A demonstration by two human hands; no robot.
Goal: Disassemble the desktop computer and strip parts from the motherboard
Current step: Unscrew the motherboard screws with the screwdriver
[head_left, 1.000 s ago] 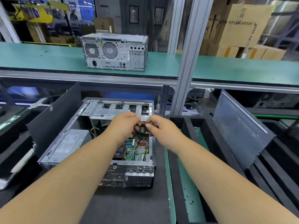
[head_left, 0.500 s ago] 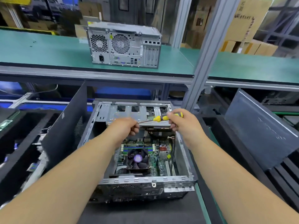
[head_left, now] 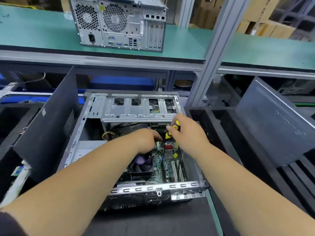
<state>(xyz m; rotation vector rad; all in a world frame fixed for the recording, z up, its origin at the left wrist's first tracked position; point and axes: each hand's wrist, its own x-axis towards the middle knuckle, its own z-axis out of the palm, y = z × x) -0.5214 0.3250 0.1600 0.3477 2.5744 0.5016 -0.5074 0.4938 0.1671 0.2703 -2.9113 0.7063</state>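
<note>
Head cam: we see the open desktop case [head_left: 95,120] lying on its side on the dark tabletop [head_left: 153,222], motherboard [head_left: 167,160] exposed w/ CPU fan [head_left: 140,163] near centre. Right hand [head_left: 188,135] grips a yellow-black screwdriver [head_left: 172,129], tip down toward the board. Left hand [head_left: 144,138] reaches in beside it, fingers curled downward; can't tell what, if anything, they hold. A 2nd closed tower [head_left: 119,23] stands on the green shelf [head_left: 187,45] behind.
</note>
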